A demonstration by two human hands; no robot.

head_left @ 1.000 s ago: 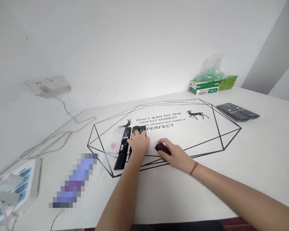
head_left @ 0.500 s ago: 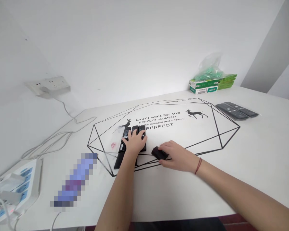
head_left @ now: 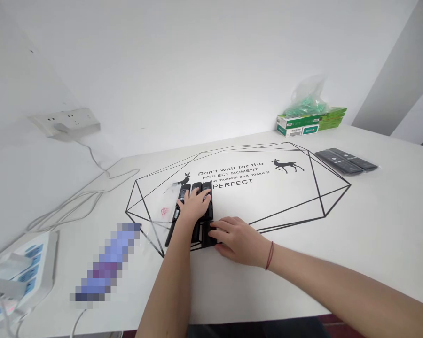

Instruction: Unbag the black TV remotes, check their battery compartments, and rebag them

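Note:
Several black remote controls (head_left: 207, 188) lie side by side on the white table, and a lower row of black pieces adjoins them, partly covered by my left arm. My left hand (head_left: 193, 205) rests on the remotes with its fingers spread over their upper parts. Just to the right, my right hand (head_left: 234, 238) has its fingers and thumb on the right edge of a short black piece (head_left: 207, 234), lined up below the rightmost remote. What kind of part this piece is cannot be made out. A clear plastic bag (head_left: 164, 211) with a red mark lies left of the remotes.
A blurred-out phone-like object (head_left: 107, 263) with a cable lies at left, near a white power strip (head_left: 38, 272). Two wrapped remotes (head_left: 345, 161) lie at the right. Green-and-white boxes (head_left: 296, 124) under a plastic bag (head_left: 308, 96) stand against the wall.
My right hand has moved left and slightly down, bringing the black piece from beside the row to its lower right end. My left hand stays spread on the remotes.

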